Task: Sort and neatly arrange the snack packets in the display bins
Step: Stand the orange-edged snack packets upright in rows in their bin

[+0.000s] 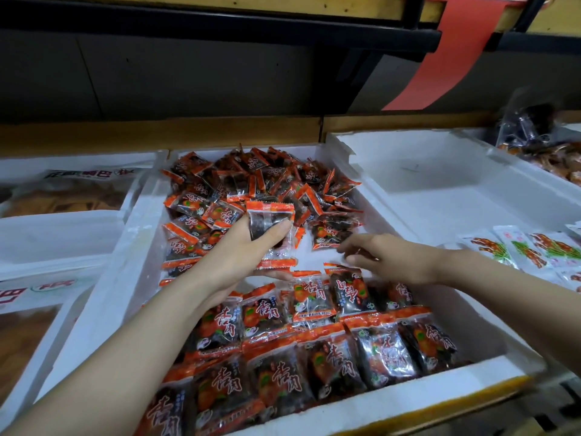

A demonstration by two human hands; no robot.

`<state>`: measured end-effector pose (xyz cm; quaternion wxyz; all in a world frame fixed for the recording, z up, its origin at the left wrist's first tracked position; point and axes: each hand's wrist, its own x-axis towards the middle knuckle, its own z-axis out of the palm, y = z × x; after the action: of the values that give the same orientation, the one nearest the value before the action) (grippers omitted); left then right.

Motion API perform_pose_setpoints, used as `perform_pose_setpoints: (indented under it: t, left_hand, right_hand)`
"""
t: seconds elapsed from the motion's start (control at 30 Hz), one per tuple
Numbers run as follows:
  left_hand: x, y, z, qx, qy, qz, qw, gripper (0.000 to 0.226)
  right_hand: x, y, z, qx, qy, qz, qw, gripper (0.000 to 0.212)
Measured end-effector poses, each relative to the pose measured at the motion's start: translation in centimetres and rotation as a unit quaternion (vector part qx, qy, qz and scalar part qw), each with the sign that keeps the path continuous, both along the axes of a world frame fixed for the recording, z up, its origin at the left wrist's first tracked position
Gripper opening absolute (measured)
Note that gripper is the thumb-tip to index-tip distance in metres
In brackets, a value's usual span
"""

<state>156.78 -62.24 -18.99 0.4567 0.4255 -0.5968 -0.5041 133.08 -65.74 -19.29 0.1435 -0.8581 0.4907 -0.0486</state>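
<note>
The left hand (248, 247) is curled round a snack packet (271, 219), thumb across its clear front and fingers behind, holding it up off the bin. There may be a second packet tucked under it, though I cannot be sure. I'd guess it is held upright so it can be turned the same way as those already laid. The right hand (390, 259) hovers low beside it, fingers half bent, tips at the orange top edge of a packet in the row (345, 291). Whether it pinches that edge or only nudges it straight is too blurred to tell. Both work inside one white foam bin (405, 404). At its back lies a loose heap (261, 180) of packets, tumbled every way; at the front neat rows (314, 357) overlap like tiles, labels up. Between them a bare strip of bin floor (314, 254) shows where, I'd judge, the next row goes. Another white bin (424, 171) sits to the right, and bins of bigger bags (63, 190) to the left.
</note>
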Motion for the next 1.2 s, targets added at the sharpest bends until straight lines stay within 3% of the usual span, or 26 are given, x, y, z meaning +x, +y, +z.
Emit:
perform_pose_setpoints:
  t: [0.1,0.33,0.47,0.57,0.63,0.67,0.8,1.03,1.2]
  left_hand:
    - [0.0,0.0,0.0,-0.002,-0.003,0.001,1.0,0.014]
    - [-0.2,0.3,0.1,0.005,-0.006,0.004,1.0,0.01]
    - [-0.5,0.6,0.2,0.016,-0.011,0.008,1.0,0.014]
    - [-0.7,0.8,0.2,0.021,-0.017,-0.001,1.0,0.018]
    - [-0.8,0.9,0.3,0.026,-0.014,-0.005,1.0,0.024]
    - [-0.8,0.9,0.3,0.028,-0.013,-0.005,1.0,0.026]
    - [-0.5,1.0,0.3,0.031,-0.014,-0.013,0.999,0.029]
    - [-0.7,1.1,0.3,0.047,-0.041,-0.015,0.998,0.057]
    - [-1.0,1.1,0.2,0.032,-0.019,-0.008,0.999,0.025]
  right_hand:
    - [1.0,0.2,-0.4,0.025,0.007,0.023,0.999,0.039]
    - [1.7,0.0,-1.0,0.016,0.006,0.048,0.999,0.03]
    - [2.0,0.5,-0.9,-0.039,0.017,0.04,0.998,0.04]
    - [3.3,1.1,0.1,-0.069,-0.164,0.015,0.984,0.041]
    - [4.5,1.5,1.1,-0.035,-0.314,0.009,0.949,0.038]
    - [5.1,1.7,1.5,-0.025,-0.346,0.011,0.938,0.037]
    - [6.3,1.6,1.9,-0.073,-0.323,0.016,0.943,0.028]
    - [6.0,1.8,2.5,-0.013,-0.414,-0.012,0.91,0.012]
    - [4.9,2.0,3.9,0.01,-0.473,-0.045,0.88,0.013]
